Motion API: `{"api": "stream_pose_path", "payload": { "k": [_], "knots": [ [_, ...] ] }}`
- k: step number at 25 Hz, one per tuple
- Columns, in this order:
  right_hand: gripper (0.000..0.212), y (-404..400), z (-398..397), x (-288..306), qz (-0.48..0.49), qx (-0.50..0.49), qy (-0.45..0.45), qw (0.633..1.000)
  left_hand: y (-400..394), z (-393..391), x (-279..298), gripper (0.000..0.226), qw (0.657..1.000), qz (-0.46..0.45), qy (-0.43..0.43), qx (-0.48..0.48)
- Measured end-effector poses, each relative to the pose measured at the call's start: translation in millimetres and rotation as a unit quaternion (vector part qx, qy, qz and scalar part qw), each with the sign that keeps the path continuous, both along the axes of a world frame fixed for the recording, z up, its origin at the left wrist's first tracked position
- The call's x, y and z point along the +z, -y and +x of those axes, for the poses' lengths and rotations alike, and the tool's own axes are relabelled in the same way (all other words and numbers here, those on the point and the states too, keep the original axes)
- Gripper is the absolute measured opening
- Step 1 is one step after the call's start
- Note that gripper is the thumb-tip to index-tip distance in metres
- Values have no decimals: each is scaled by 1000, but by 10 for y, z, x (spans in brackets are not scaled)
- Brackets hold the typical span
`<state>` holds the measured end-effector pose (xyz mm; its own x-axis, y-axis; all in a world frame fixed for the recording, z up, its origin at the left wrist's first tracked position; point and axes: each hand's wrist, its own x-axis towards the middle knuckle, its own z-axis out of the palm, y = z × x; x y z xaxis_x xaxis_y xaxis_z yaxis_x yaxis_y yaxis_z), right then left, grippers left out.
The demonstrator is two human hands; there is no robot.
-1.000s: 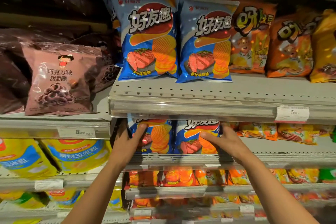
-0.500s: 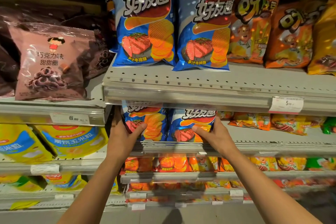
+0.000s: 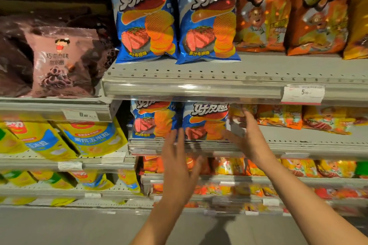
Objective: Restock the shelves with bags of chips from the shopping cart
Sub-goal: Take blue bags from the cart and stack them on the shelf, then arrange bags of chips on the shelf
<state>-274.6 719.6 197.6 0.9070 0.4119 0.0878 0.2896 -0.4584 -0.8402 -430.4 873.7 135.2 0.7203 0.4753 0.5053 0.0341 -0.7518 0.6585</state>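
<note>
While both hands, left [image 3: 177, 167] and right [image 3: 251, 141], hover with spread grip, orange bags [image 3: 278, 116] flank the blue chip bags [image 3: 205, 123]

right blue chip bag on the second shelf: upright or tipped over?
Upright. The right blue bag stands on the second shelf, logo on top and front facing out. Both hands are open and off it.

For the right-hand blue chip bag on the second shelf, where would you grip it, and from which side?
Take the right blue chip bag by its two side edges at mid-height, coming straight in from the front. It stands upright, face out, its top tucked under the upper shelf lip, and another blue bag crowds its left edge. Both the left hand and the right hand are open, holding nothing.
</note>
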Motion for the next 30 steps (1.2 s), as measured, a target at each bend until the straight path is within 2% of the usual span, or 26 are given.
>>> {"api": "stream_pose_path", "payload": {
  "k": [4, 11, 13, 15, 17, 19, 23, 28, 30],
  "knots": [
    [78, 1004, -78, 35, 78, -10, 57, 995, 932, 333, 58, 68, 997, -22, -10, -77],
    [59, 3735, -103, -376, 59, -111, -83, 989, 3278, 1010, -32, 59, 975, -20, -61, -212],
    [51, 4425, -149, -448, 38, -147, -97, 984, 3882, 1199, -111, 58, 963, -24, -89, -253],
    [55, 5041, -190, -480, 5, -192, -93, 977, 4430, 1434, -118, 57, 948, -43, -114, -294],
    [47, 5516, -180, -523, 12, -235, -111, 966, 4878, 1697, -165, 55, 936, -39, -107, -332],
    [48, 5909, -120, -629, 24, -283, -135, 949, 5254, 1953, -228, 55, 921, -40, -122, -367],
    [63, 6642, 109, -898, 48, -396, -172, 901, 6074, 2676, -430, 61, 881, -48, -177, -436],
    [47, 7362, 502, -1022, 77, -523, -189, 828, 7150, 3674, -598, 58, 805, -41, -240, -540],
    [48, 7605, 668, -948, 80, -557, -181, 807, 7545, 4006, -594, 60, 770, -48, -264, -578]
  ]
}}
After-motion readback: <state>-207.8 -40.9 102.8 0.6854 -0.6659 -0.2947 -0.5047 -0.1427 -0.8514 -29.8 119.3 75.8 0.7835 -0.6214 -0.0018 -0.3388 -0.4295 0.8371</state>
